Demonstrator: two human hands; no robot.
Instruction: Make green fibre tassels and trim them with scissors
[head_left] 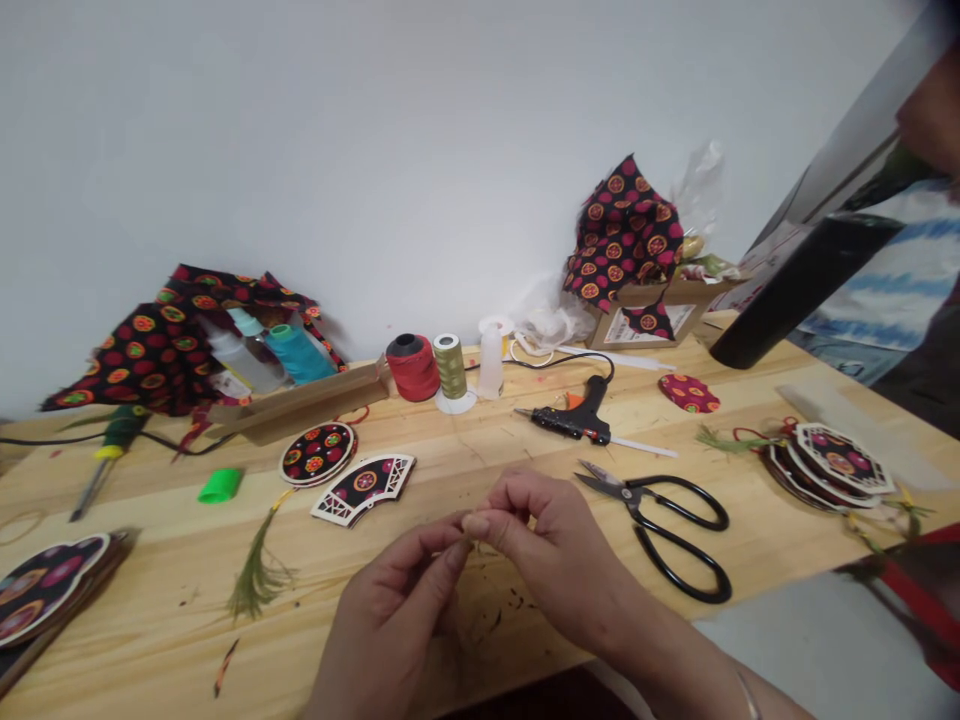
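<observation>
- Wooden surface (150,560), strewn with dark scraps (491,628); likely to hide anything dropped
- Left hand (405,600) and right hand (551,550), meeting at the fingertips (476,526); grip on each pressed together, thumb against forefinger; slack pressure a possible cause of slipping
- Black-handled scissors (634,497), just beside right hand, slightly open; risk of a nick from careless sideways reach
- Glue gun (577,415), farther back, pointed leftward; burn possible if hot, heat not discernible
- Fan-shaped ornament (365,487), flat near left hand; could be knocked by a stray elbow
- Held item, if any, between both hands; too small to identify, easily lost
</observation>
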